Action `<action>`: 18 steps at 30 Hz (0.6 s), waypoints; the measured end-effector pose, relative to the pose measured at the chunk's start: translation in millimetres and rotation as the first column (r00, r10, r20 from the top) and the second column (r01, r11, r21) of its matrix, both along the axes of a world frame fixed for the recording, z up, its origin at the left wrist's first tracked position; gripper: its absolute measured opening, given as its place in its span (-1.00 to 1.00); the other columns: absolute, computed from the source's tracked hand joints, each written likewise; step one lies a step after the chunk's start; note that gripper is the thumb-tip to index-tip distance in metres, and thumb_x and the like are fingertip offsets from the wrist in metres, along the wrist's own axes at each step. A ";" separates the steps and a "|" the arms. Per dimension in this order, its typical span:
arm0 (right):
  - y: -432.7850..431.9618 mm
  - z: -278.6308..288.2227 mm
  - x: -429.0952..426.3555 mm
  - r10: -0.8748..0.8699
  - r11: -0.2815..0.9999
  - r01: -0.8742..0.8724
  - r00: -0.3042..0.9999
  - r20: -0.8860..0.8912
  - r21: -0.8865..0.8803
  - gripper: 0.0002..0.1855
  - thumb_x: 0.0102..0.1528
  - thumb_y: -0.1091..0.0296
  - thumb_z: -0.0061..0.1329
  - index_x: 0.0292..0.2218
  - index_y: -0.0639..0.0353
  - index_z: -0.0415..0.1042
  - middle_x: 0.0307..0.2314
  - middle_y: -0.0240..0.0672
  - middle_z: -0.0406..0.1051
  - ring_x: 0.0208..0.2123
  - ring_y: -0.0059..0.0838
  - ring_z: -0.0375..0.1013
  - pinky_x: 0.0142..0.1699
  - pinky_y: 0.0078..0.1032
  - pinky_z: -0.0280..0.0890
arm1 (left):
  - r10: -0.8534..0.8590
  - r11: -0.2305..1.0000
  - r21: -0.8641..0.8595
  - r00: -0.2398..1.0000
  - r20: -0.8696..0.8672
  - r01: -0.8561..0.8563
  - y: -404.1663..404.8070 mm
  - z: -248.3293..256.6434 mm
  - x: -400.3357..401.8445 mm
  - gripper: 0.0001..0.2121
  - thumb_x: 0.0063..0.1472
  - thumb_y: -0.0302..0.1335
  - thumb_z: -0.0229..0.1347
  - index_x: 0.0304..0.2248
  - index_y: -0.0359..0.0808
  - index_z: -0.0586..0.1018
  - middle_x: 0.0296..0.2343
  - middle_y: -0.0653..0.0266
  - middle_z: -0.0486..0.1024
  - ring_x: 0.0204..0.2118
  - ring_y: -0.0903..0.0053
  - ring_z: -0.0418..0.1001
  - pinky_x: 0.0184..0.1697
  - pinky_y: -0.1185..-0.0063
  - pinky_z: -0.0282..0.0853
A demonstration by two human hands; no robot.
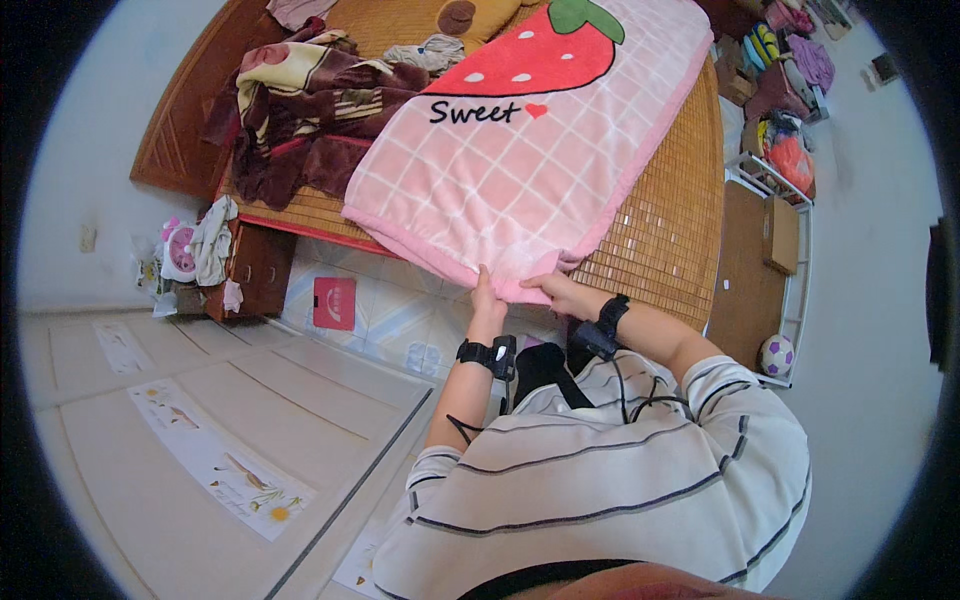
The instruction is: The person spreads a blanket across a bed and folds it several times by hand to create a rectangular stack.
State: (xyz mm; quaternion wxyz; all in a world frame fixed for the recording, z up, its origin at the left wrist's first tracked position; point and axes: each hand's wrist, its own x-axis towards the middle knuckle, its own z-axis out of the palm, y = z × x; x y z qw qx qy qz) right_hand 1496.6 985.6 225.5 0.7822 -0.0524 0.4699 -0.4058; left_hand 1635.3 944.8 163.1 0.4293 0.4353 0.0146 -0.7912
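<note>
A pink checked plush blanket (pixel 510 172) with a large strawberry picture is spread over a bed covered by a bamboo mat (pixel 660 217). My left hand (pixel 488 295) pinches the blanket's near pink edge, its thumb lying on top. Close beside it on the right, my right hand (pixel 561 292) grips the same edge near a bunched fold. Fingers under the fabric are hidden. Both wrists wear black straps with small devices and cables. On the blanket's left lies a crumpled maroon and cream blanket (pixel 315 112).
A wooden nightstand (pixel 259 262) holding a pink clock (pixel 180 251) and cloths stands at the left. A red flat item (pixel 334 303) lies on the tiled floor. Right of the bed is a white-framed rack (pixel 802 300) with a cardboard box (pixel 781 234) and ball (pixel 777 355). Pale cabinet doors (pixel 225 405) fill the lower left.
</note>
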 end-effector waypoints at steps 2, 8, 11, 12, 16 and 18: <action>-2.6 4.8 -3.6 -0.091 0.993 0.082 0.990 -0.104 -0.085 -0.55 -0.19 0.58 -0.15 -0.20 0.37 0.07 -0.30 -0.23 0.22 -0.32 -0.40 0.26 -0.27 -0.53 0.22 | -0.033 0.999 -0.009 0.999 -0.008 0.033 -1.7 5.7 -2.6 -0.53 0.00 -0.26 -0.08 -0.19 -0.44 0.14 -0.27 0.12 0.23 -0.25 0.35 0.25 -0.19 0.40 0.16; -21.8 20.2 -7.5 -0.233 0.972 0.233 0.925 -0.299 -0.036 -0.77 -0.07 0.45 -0.29 -0.30 0.22 0.13 -0.48 -0.25 0.27 -0.61 -0.39 0.32 -0.68 -0.51 0.25 | -0.024 1.000 -0.004 0.992 -0.120 0.024 -14.6 29.8 -22.3 -0.56 0.00 -0.26 -0.09 -0.19 -0.39 0.17 -0.26 0.14 0.22 -0.24 0.35 0.24 -0.19 0.37 0.15; -35.8 38.3 -13.6 -0.206 0.975 0.221 0.894 -0.398 -0.008 -0.75 -0.06 0.38 -0.27 -0.29 0.20 0.11 -0.61 -0.30 0.27 -0.75 -0.51 0.25 -0.80 -0.64 0.13 | -0.031 0.999 0.041 0.999 0.036 0.029 -24.0 53.7 -35.6 -0.57 -0.01 -0.26 -0.07 -0.20 -0.36 0.18 -0.26 0.18 0.22 -0.25 0.37 0.23 -0.21 0.36 0.15; -42.6 31.9 -19.1 -0.202 0.978 0.203 0.886 -0.417 -0.042 -0.76 -0.06 0.35 -0.26 -0.31 0.20 0.13 -0.63 -0.31 0.27 -0.75 -0.53 0.24 -0.78 -0.65 0.13 | -0.027 0.998 0.061 0.982 0.186 0.016 -28.5 63.1 -39.6 -0.57 -0.02 -0.26 -0.06 -0.20 -0.34 0.18 -0.27 0.20 0.22 -0.25 0.38 0.23 -0.22 0.36 0.15; -81.6 31.3 -45.5 -0.173 0.985 0.166 0.923 -0.343 -0.050 -0.75 -0.10 0.23 -0.20 -0.47 0.25 0.26 -0.68 -0.33 0.27 -0.73 -0.56 0.23 -0.74 -0.67 0.10 | -0.073 0.995 0.075 0.977 0.200 0.059 -60.0 81.9 -52.1 -0.57 -0.05 -0.22 -0.04 -0.21 -0.26 0.20 -0.27 0.27 0.20 -0.22 0.43 0.15 -0.17 0.39 0.06; -99.0 46.1 -52.1 -0.158 0.987 0.163 0.929 -0.334 -0.012 -0.74 -0.10 0.17 -0.19 -0.49 0.21 0.28 -0.68 -0.36 0.28 -0.72 -0.60 0.22 -0.71 -0.68 0.11 | -0.098 0.994 0.069 0.981 0.167 0.088 -75.2 87.2 -52.2 -0.61 -0.02 -0.22 -0.08 -0.23 -0.25 0.22 -0.29 0.29 0.22 -0.25 0.47 0.16 -0.18 0.43 0.07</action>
